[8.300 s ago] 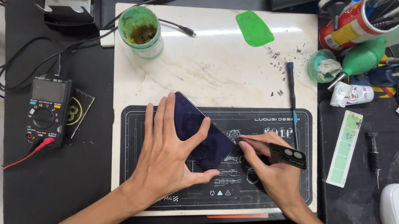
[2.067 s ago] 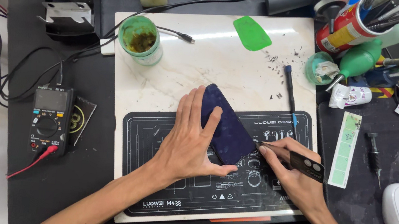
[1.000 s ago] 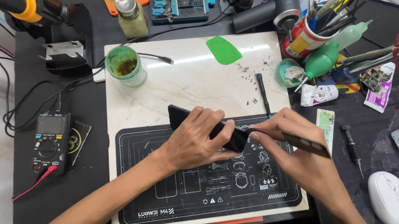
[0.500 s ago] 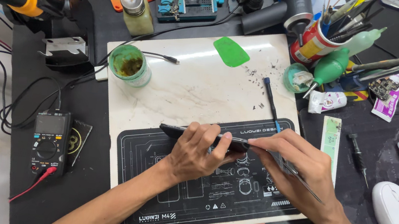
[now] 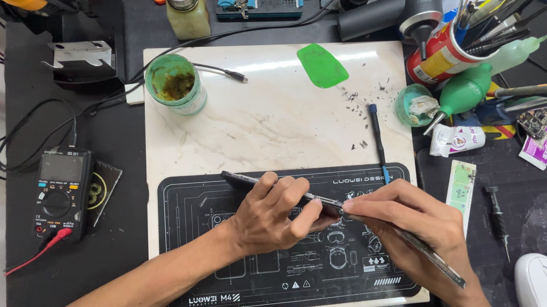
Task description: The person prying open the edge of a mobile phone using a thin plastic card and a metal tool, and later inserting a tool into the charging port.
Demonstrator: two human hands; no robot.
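Phone (image 5: pixel 243 180) tipped onto edge, left hand (image 5: pixel 273 216) fingers clamping, right hand (image 5: pixel 409 224) pinching tool (image 5: pixel 427 250)

A black multimeter (image 5: pixel 62 192) is sitting at the left with its red lead (image 5: pixel 35 255) trailing nearer. A green-rimmed jar (image 5: pixel 176 84) is standing far left on the white marble slab (image 5: pixel 270 122), a green pick (image 5: pixel 322 65) is lying beyond, and a white mouse (image 5: pixel 544 293) is resting at the right near a can of tools (image 5: pixel 444 53).

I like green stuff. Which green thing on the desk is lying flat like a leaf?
The flat green pick on the white marble board. The green jar and green squeeze bottle are rounded and bulky.
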